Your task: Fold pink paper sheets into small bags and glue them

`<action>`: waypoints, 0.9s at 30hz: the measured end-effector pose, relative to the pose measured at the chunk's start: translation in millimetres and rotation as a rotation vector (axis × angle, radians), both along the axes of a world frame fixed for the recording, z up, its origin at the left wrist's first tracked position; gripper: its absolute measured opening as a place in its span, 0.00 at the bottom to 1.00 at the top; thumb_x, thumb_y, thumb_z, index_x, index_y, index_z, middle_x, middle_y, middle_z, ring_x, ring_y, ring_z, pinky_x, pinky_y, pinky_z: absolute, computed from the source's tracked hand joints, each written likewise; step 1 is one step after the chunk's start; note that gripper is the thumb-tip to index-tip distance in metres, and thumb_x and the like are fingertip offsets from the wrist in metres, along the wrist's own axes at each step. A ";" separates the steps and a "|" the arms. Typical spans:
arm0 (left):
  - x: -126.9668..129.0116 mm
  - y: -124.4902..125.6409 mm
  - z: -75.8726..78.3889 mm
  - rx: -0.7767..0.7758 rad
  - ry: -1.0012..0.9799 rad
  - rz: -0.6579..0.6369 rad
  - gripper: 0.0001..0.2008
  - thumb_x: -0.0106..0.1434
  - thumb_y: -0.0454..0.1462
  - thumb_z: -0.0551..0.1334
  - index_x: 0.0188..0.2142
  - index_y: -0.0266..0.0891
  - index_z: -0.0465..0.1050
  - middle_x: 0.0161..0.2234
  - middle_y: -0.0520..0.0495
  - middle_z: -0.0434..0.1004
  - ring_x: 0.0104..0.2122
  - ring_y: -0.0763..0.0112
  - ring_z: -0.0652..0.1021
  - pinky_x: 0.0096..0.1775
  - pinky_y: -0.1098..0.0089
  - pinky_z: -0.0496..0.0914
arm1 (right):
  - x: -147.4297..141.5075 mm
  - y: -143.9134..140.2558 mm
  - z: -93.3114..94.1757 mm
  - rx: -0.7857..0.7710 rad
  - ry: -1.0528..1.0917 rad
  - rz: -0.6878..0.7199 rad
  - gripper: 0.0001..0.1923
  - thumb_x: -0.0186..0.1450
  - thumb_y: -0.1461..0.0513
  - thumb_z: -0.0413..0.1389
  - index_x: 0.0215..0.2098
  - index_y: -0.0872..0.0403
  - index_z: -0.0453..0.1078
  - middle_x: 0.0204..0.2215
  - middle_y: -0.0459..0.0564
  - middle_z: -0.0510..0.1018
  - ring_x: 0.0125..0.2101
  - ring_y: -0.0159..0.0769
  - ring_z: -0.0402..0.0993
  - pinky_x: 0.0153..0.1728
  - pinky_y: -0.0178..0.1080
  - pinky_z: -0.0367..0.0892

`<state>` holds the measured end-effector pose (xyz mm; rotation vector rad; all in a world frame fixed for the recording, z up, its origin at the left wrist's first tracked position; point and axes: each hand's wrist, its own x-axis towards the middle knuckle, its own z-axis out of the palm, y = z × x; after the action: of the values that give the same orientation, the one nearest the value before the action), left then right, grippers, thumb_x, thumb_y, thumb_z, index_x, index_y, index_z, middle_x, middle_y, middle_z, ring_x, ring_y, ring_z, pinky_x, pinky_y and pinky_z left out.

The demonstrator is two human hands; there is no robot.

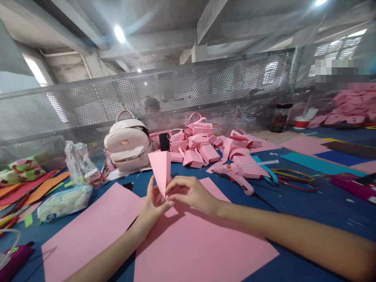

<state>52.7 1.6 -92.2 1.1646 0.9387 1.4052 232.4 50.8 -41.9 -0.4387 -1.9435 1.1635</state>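
Note:
Both my hands are closed on a folded pink paper cone (161,167), wide end up and point down. My left hand (152,205) wraps round its lower left side, with the thumb at the tip. From the right, my right hand (190,192) pinches the cone near its point; the fingertips partly hide that spot. Below the hands lies a large pink sheet (202,246), with a second pink sheet (94,231) to its left. A pink glue gun (235,172) rests to the right of my right hand.
A pale backpack (127,143) stands behind, beside a pile of pink paper bags (202,143). Left are a plastic bag (66,201) and coloured strips (44,188). Right lie cords (293,178) and a purple device (349,186). A perforated metal screen (188,92) spans the back.

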 end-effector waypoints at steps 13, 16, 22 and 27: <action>-1.8 9.1 -21.6 0.101 0.032 0.045 0.61 0.51 0.43 0.77 0.71 0.57 0.36 0.64 0.39 0.62 0.61 0.47 0.71 0.58 0.52 0.70 | -2.3 -3.1 -8.2 -0.206 0.034 0.036 0.04 0.57 0.65 0.64 0.33 0.54 0.77 0.30 0.46 0.80 0.32 0.37 0.77 0.37 0.39 0.72; -1.3 8.2 -18.2 0.116 0.045 0.048 0.59 0.52 0.43 0.77 0.71 0.57 0.36 0.63 0.39 0.63 0.61 0.48 0.72 0.59 0.53 0.70 | -4.1 -1.2 -10.1 -0.216 0.056 0.013 0.06 0.56 0.64 0.65 0.33 0.53 0.76 0.32 0.46 0.79 0.34 0.36 0.76 0.39 0.38 0.71; -0.6 5.4 -9.1 0.186 0.072 0.087 0.57 0.55 0.45 0.75 0.71 0.58 0.37 0.62 0.41 0.63 0.62 0.50 0.70 0.60 0.55 0.67 | -7.9 11.4 -17.5 -0.278 0.120 -0.134 0.24 0.49 0.61 0.70 0.41 0.50 0.67 0.38 0.43 0.72 0.37 0.33 0.72 0.37 0.35 0.69; -1.2 4.4 -9.8 0.181 0.074 0.072 0.54 0.57 0.46 0.74 0.71 0.62 0.37 0.63 0.43 0.63 0.59 0.53 0.72 0.60 0.53 0.66 | -2.2 14.8 -13.6 -0.353 -0.039 -0.024 0.16 0.50 0.58 0.72 0.33 0.56 0.76 0.30 0.46 0.80 0.34 0.38 0.75 0.38 0.39 0.69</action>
<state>51.5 5.9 -102.0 1.3366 0.9275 1.5394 230.2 65.5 -55.5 -0.6717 -1.7612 1.4980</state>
